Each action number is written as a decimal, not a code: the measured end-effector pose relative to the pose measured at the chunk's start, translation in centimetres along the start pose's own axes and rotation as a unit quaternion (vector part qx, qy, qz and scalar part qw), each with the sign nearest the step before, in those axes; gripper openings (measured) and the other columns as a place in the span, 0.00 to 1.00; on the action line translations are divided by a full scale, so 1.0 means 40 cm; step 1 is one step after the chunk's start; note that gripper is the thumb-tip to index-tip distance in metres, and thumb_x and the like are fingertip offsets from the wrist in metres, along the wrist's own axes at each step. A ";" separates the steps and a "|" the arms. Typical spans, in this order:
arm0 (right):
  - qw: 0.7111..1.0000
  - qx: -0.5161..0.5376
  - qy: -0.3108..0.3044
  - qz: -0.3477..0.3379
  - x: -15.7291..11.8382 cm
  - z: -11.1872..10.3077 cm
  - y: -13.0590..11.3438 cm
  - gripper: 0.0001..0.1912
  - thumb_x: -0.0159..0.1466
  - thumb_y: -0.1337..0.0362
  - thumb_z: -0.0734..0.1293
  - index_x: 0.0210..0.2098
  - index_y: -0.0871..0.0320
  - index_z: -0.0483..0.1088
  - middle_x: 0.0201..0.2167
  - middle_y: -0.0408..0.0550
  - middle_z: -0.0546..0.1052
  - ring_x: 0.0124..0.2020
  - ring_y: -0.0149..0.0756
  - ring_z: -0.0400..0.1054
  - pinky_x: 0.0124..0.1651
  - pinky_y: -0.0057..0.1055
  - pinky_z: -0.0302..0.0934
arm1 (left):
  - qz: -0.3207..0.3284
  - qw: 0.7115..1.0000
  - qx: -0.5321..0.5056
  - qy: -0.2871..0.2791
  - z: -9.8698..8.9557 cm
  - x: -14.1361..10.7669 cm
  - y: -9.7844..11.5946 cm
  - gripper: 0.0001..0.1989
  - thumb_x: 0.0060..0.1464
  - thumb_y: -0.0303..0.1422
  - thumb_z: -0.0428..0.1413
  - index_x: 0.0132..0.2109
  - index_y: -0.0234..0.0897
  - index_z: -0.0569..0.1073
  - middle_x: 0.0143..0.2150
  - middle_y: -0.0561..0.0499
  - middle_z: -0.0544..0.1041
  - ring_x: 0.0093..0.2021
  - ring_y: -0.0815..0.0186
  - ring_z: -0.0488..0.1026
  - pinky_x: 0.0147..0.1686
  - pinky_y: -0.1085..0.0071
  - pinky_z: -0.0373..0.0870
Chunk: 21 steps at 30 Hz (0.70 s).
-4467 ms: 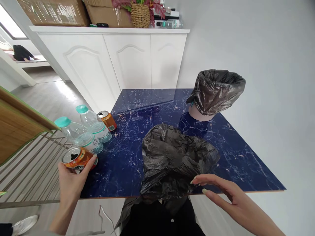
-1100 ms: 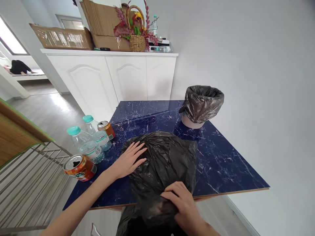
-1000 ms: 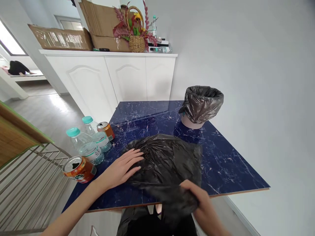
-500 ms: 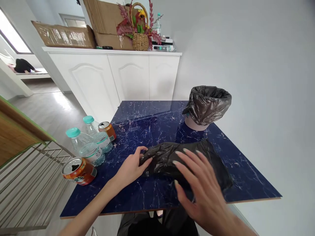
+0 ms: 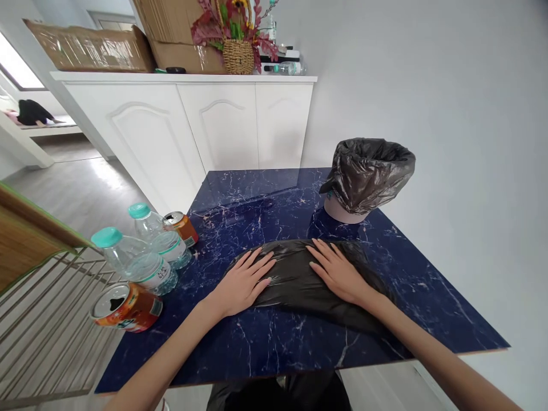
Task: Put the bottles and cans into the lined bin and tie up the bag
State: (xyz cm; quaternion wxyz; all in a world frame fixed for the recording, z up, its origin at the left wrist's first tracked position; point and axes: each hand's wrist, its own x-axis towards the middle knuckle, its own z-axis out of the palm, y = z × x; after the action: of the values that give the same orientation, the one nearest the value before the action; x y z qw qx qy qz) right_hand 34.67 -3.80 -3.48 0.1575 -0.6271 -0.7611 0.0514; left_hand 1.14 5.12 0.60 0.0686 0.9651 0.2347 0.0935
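A black plastic bag (image 5: 295, 279) lies spread on the dark blue marbled table (image 5: 274, 348). My left hand (image 5: 246, 279) rests flat on its left part, fingers stretched out. On the bag's right part lies my right hand (image 5: 338, 271), also flat with fingers extended. Neither hand grips anything. Behind the bag, towards the right, stands a light-coloured bin (image 5: 342, 211) with a black liner (image 5: 372, 177) folded over its rim.
On the table's left side stand two clear bottles with teal caps, a nearer bottle (image 5: 139, 262) and a farther bottle (image 5: 165, 237). Near them are two orange cans, one close (image 5: 128, 308) and one farther (image 5: 182, 227). A metal rack (image 5: 51, 319) is at left; a white cabinet (image 5: 226, 125) stands behind.
My right hand has come down from above the bag onto it. My left hand has gone from holding the bag's left edge to lying flat. The bag looks flatter and smoother.
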 end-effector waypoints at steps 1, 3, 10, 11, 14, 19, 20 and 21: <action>1.000 -0.002 0.002 0.009 -0.011 -0.011 0.020 0.33 0.81 0.46 0.50 0.79 0.53 0.55 0.80 0.53 0.54 0.81 0.47 0.45 0.81 0.57 0.43 | -0.002 1.000 -0.003 0.002 -0.003 -0.015 -0.003 0.28 0.78 0.43 0.43 0.79 0.46 0.58 0.80 0.50 0.60 0.82 0.55 0.49 0.79 0.50 0.49; 0.999 -0.008 0.014 0.035 -0.035 -0.033 0.033 0.35 0.80 0.46 0.51 0.79 0.58 0.54 0.80 0.59 0.55 0.81 0.52 0.45 0.79 0.61 0.46 | -0.020 0.999 0.000 0.025 -0.012 -0.050 0.000 0.25 0.78 0.40 0.44 0.76 0.46 0.63 0.78 0.49 0.64 0.80 0.55 0.54 0.78 0.48 0.51; 0.997 0.045 0.051 -0.020 -0.072 -0.022 -0.166 0.35 0.81 0.53 0.55 0.82 0.52 0.41 0.81 0.52 0.52 0.82 0.48 0.41 0.81 0.61 0.44 | -0.248 0.942 0.061 0.217 -0.012 -0.128 0.022 0.21 0.68 0.49 0.55 0.54 0.36 0.74 0.60 0.34 0.76 0.64 0.40 0.71 0.70 0.34 0.60; 0.997 0.062 0.040 -0.010 -0.070 -0.016 -0.191 0.36 0.81 0.51 0.55 0.82 0.51 0.39 0.81 0.53 0.52 0.82 0.49 0.41 0.80 0.61 0.46 | -0.255 0.942 0.047 0.214 -0.016 -0.129 0.024 0.19 0.67 0.49 0.56 0.49 0.37 0.74 0.59 0.34 0.76 0.63 0.39 0.71 0.67 0.35 0.64; 0.993 0.109 0.044 0.026 -0.069 -0.023 -0.256 0.41 0.79 0.49 0.59 0.82 0.49 0.35 0.81 0.53 0.49 0.81 0.52 0.41 0.78 0.62 0.50 | -0.278 0.942 -0.056 0.180 -0.051 -0.128 0.056 0.16 0.65 0.49 0.56 0.42 0.41 0.71 0.49 0.42 0.80 0.51 0.46 0.78 0.53 0.46 0.76; 0.977 0.193 0.058 -0.075 -0.085 -0.060 -0.431 0.72 0.62 0.49 0.78 0.81 0.50 0.19 0.82 0.52 0.44 0.81 0.59 0.41 0.78 0.61 0.51 | -0.282 0.916 -0.247 0.143 -0.167 -0.139 0.209 0.14 0.65 0.48 0.58 0.42 0.44 0.69 0.32 0.55 0.78 0.30 0.60 0.77 0.30 0.64 0.77; 0.970 0.222 0.071 -0.067 -0.088 -0.055 -0.469 0.70 0.64 0.52 0.77 0.81 0.50 0.19 0.81 0.52 0.48 0.80 0.57 0.47 0.76 0.58 0.57 | -0.239 0.927 -0.250 0.147 -0.189 -0.143 0.240 0.14 0.61 0.47 0.62 0.46 0.45 0.70 0.36 0.53 0.81 0.34 0.59 0.80 0.34 0.62 0.80; 0.965 0.243 0.083 -0.058 -0.090 -0.044 -0.501 0.61 0.70 0.56 0.71 0.81 0.50 0.19 0.80 0.53 0.53 0.78 0.55 0.54 0.72 0.55 0.65 | -0.190 0.938 -0.240 0.161 -0.206 -0.148 0.265 0.19 0.57 0.46 0.65 0.50 0.46 0.71 0.42 0.50 0.82 0.40 0.56 0.81 0.41 0.58 0.82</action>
State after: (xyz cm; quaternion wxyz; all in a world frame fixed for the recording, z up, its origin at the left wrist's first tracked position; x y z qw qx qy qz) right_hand 17.00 -11.68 3.08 0.3706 -0.5268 -0.7451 0.1728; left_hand -1.10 -6.25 9.61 0.2759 0.8297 0.3919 0.2862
